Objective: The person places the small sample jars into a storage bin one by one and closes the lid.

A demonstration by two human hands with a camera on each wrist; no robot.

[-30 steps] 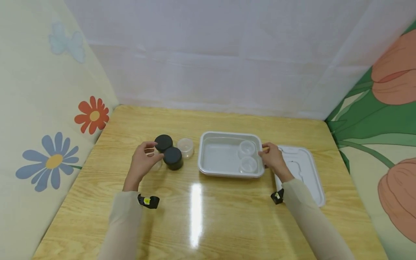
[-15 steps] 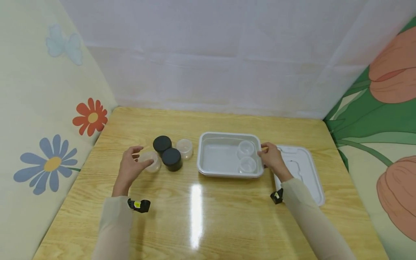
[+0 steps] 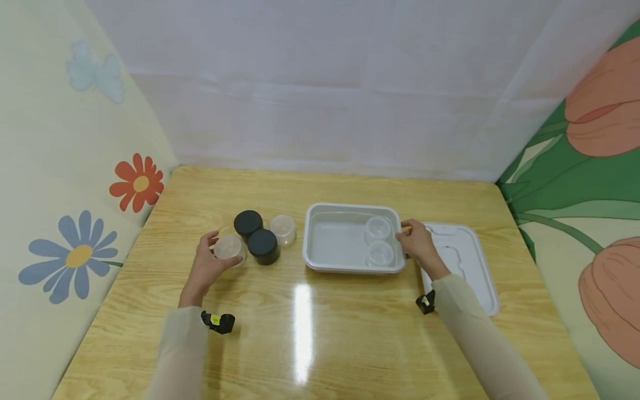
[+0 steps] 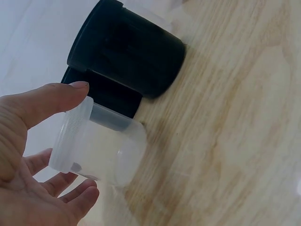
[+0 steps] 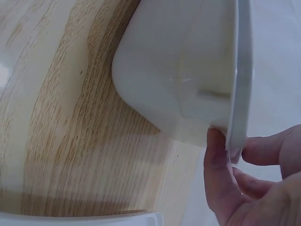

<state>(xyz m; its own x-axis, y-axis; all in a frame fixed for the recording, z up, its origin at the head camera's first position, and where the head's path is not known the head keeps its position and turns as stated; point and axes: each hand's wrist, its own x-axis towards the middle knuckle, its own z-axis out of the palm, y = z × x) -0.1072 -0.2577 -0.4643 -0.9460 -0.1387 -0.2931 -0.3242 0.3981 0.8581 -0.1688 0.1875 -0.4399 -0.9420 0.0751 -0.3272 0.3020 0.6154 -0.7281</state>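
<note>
My left hand (image 3: pixel 204 271) holds a clear plastic jar (image 3: pixel 228 248) with a ribbed lid, at the left of the table. In the left wrist view its thumb lies along the edge of the lid (image 4: pixel 70 136), and the fingers curl round the opposite side. Just right of that jar stand two black-lidded dark jars (image 3: pixel 263 245), one behind the other. On the right, my right hand (image 3: pixel 419 244) pinches the rim of a white rectangular box (image 5: pixel 241 89) between thumb and fingers. Two clear jars (image 3: pixel 380 254) stand inside the box at its right end.
Another clear jar (image 3: pixel 283 229) stands between the dark jars and the box. A white lid (image 3: pixel 470 266) lies right of the box, partly beneath my right forearm. Behind the wooden table (image 3: pixel 350 333) hangs a pale cloth (image 3: pixel 300 100).
My left hand has drawn back leftward from the dark jars and closed round the clear jar beside them. The right hand keeps its place at the box's rim.
</note>
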